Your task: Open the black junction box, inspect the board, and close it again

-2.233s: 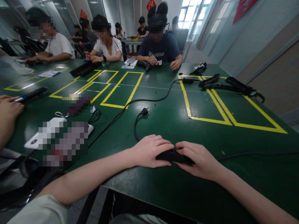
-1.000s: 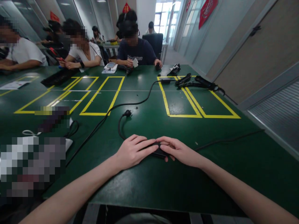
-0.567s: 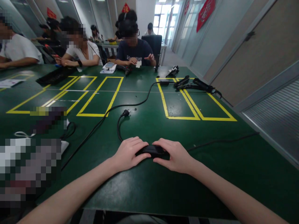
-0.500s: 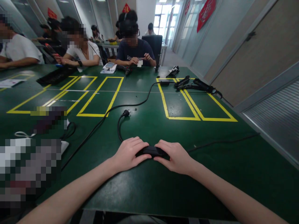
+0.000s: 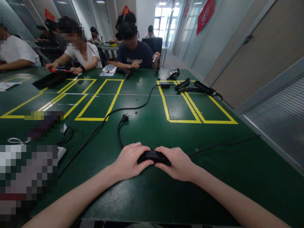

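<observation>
Both my hands hold a black power adapter [image 5: 154, 156] low over the green table near its front edge. My left hand [image 5: 130, 160] is closed round the adapter's left end, thumb in front and fingers behind. Around the right end my right hand [image 5: 180, 163] has the same grip. A short cord leads from behind my left hand to a black plug [image 5: 125, 117] lying on the table. From beside my right hand a thin black cable [image 5: 220, 144] runs off to the right. The adapter's two ends are hidden by my fingers.
The green table [image 5: 133, 196] carries yellow tape outlines. A long black cord [image 5: 95, 129] crosses it to black folded tools [image 5: 199, 88] at the back right. Blurred-out items lie left. Co-workers sit across, near a black tray [image 5: 48, 80] and a drill [image 5: 127, 73].
My hands keep the same hold on the adapter while the view shifts slightly. Across the table, one person's hands move apart, one raising a small white piece; another lowers a red-and-black object toward the tray.
</observation>
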`<state>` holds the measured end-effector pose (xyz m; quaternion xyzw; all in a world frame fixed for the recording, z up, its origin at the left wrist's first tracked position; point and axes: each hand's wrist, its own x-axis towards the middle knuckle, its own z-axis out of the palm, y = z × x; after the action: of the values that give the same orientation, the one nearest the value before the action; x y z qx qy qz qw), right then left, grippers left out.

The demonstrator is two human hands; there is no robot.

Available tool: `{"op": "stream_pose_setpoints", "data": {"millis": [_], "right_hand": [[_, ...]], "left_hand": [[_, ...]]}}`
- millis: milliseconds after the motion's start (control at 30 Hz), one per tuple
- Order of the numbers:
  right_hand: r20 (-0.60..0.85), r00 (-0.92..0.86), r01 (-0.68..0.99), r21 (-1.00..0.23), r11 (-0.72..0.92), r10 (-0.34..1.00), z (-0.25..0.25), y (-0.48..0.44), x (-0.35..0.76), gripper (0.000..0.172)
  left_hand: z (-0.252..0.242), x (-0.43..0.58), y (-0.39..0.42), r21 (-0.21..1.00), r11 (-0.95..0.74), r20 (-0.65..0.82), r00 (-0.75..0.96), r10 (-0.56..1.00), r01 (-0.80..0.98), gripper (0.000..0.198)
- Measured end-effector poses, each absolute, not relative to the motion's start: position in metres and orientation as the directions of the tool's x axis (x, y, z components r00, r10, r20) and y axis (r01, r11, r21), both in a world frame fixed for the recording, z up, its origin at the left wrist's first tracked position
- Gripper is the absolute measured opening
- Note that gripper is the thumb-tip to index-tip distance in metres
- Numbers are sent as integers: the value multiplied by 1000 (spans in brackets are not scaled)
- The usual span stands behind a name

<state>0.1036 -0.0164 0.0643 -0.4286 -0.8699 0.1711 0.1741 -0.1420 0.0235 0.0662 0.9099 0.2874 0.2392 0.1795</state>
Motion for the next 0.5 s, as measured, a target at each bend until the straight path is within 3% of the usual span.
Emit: {"op": "stream_pose_setpoints", "data": {"millis": [167, 267, 367, 500], "right_hand": [[209, -635, 669, -332, 665, 744, 63, -19, 99, 58], [261, -619, 677, -301, 672, 741, 63, -16, 103, 56], [406, -441, 660, -458, 596, 801, 72, -4, 123, 49], [539, 77, 603, -695, 392, 839, 94, 25, 179, 46]], "left_hand": [[65, -141, 23, 467, -770, 326, 724, 607, 435, 31], [65, -141, 24, 425, -799, 406, 700, 588, 425, 35], [66, -144, 26, 286, -857, 594, 623, 509, 428, 55], [64, -149, 28, 262, -876, 691, 555, 463, 405, 54]]}}
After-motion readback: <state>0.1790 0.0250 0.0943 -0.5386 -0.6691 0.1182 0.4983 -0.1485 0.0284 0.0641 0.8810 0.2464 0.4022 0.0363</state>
